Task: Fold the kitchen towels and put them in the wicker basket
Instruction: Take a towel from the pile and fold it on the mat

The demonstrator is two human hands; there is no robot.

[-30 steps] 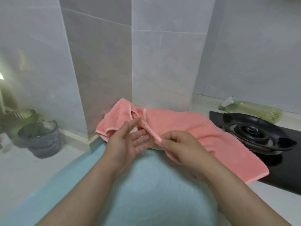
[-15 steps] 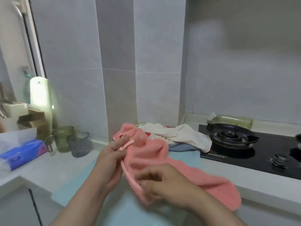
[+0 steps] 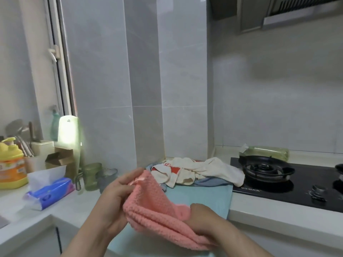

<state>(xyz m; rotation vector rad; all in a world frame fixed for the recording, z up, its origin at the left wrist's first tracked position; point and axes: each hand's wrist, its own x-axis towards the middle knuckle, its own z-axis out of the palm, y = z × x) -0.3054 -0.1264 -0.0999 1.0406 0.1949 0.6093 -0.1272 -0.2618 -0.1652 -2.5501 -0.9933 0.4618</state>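
I'm holding the pink towel [image 3: 154, 206]
My left grip [image 3: 116, 198] is pinching its corner, my right grip [image 3: 203, 217] clutching its lower end (over the blue towel [image 3: 204, 196]).

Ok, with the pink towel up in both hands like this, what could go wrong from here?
1. The pink towel hangs bunched between the left hand, pinching a hemmed corner, and the right hand; its edges may not line up, giving a crooked fold.
2. The cream towel pile lies right beside the gas burner; tugging one loose could drag cloth onto it.
3. No wicker basket is in view.
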